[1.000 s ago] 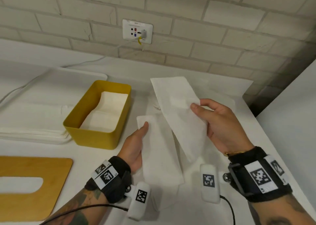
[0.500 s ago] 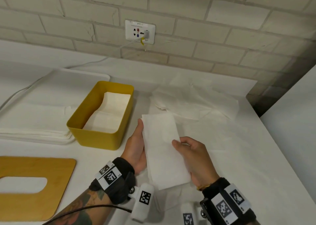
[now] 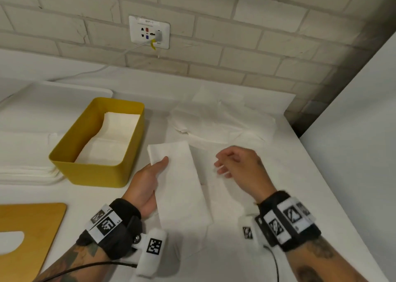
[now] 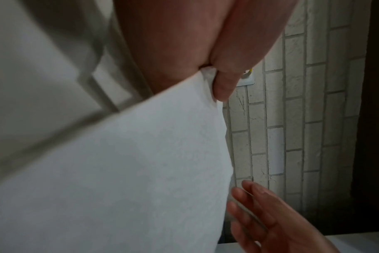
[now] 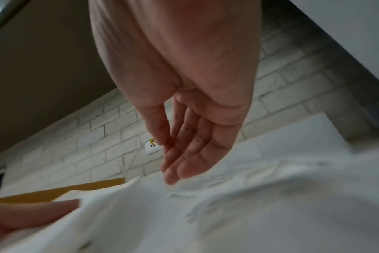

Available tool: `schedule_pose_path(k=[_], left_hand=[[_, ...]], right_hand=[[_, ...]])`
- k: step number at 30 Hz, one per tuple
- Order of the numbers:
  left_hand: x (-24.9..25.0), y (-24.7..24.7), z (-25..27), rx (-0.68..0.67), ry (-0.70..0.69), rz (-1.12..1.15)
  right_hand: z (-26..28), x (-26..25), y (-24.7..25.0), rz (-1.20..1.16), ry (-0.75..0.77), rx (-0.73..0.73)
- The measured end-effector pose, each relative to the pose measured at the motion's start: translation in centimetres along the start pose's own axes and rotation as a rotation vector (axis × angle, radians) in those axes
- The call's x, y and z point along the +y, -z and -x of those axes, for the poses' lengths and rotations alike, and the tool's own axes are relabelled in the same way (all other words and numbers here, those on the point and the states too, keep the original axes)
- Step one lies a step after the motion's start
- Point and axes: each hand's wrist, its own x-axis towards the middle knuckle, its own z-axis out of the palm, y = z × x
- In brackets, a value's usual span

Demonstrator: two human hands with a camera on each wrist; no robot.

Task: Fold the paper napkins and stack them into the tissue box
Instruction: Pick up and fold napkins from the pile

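A folded white napkin (image 3: 181, 183) is held above the table by my left hand (image 3: 150, 178), thumb on top near its far left corner; the left wrist view shows the thumb pinching the napkin (image 4: 123, 162). To its right my right hand (image 3: 237, 166) hovers empty, fingers loosely bent and straight in the right wrist view (image 5: 184, 145). The yellow tissue box (image 3: 94, 170) stands to the left with folded napkins (image 3: 111, 138) inside. A loose pile of unfolded napkins (image 3: 222, 123) lies behind the hands.
A wooden box lid (image 3: 25, 236) with a slot lies at the front left. A flat stack of white sheets (image 3: 23, 166) sits left of the box. The brick wall with a socket (image 3: 149, 32) is behind; the table's edge (image 3: 334, 196) runs along the right.
The right hand folded the raised half of the napkin down onto the left hand's half, then let go and moved off to the right. The left hand keeps holding the folded napkin.
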Motion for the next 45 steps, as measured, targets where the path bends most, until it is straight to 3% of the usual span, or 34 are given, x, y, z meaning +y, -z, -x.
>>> schedule_pose_path(k=[2, 6, 10, 15, 25, 31, 35, 40, 45], left_hand=[[0.0, -0.2, 0.1, 0.001, 0.003, -0.001], [0.2, -0.8, 0.4, -0.006, 0.005, -0.012], [0.3, -1.1, 0.6, 0.005, 0.001, -0.025], [0.9, -0.4, 0.6, 0.056, -0.031, -0.013], [1.6, -0.1, 0.2, 0.09, -0.087, 0.013], [1.8, -0.7, 0.0, 0.074, -0.095, -0.001], [2.4, -1.6, 0.1, 0.06, -0.124, -0.007], [2.7, -2.8, 0.3, 0.003, -0.088, 0.003], [1.6, -3.4, -0.1, -0.052, -0.023, -0.006]], right_hand=[[-2.5, -0.1, 1.6, 0.247, 0.057, -0.068], [-6.5, -0.9, 1.9, 0.668, 0.075, -0.449], [-7.9, -2.1, 0.1, 0.69, 0.025, -0.606], [-8.8, -1.8, -0.3, 0.695, 0.066, -0.513], [-8.0, -1.1, 6.9, 0.421, 0.124, -0.154], [-5.1, -4.1, 8.3, 0.08, 0.406, 0.14], [-2.0, -7.0, 8.0, -0.159, 0.513, 0.108], [0.1, -6.7, 4.2, -0.524, 0.32, -0.023], [0.1, -4.4, -1.6, -0.633, 0.11, 0.015]])
